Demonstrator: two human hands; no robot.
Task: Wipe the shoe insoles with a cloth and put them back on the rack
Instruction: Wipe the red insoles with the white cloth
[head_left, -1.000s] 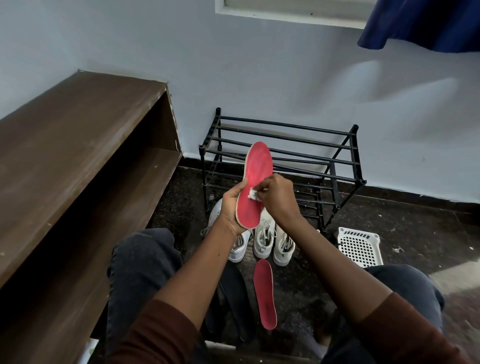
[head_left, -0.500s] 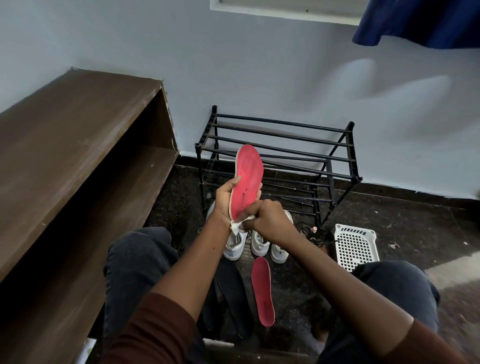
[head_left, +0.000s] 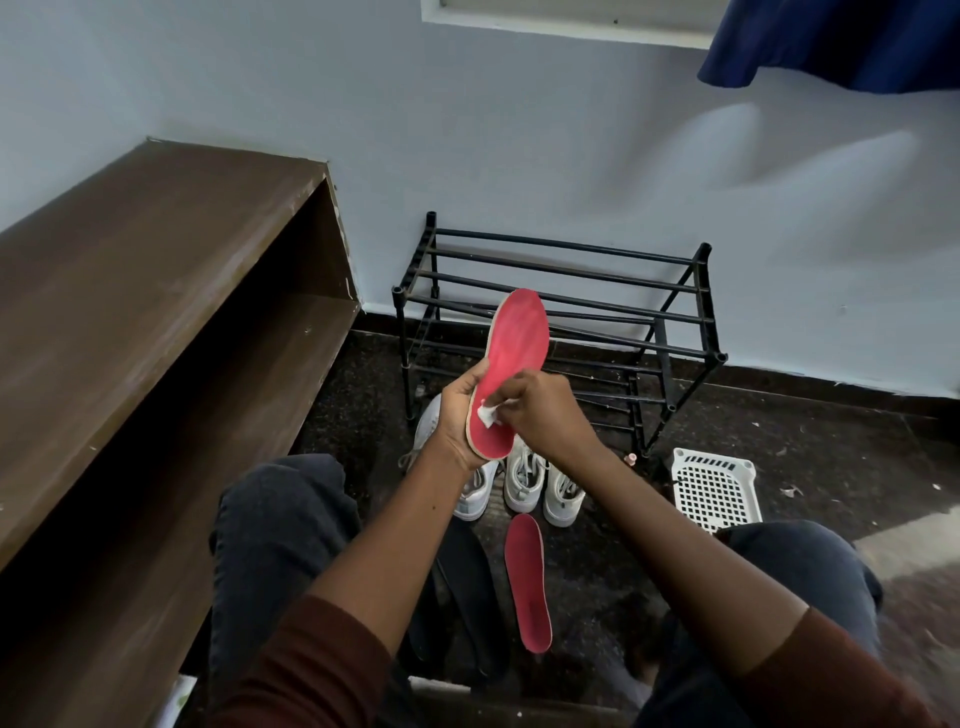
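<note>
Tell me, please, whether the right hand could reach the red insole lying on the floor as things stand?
Likely yes: nothing covers the floor insole, which lies below the right hand, though that hand pinches the cloth.

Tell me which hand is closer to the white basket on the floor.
Right. The right hand, pressing a cloth on the held insole, is up and left of the basket; the left hand grips that insole farther left.

Shoes (head_left: 519, 478) before rack (head_left: 561, 312); basket (head_left: 714, 486) to their right.
</note>
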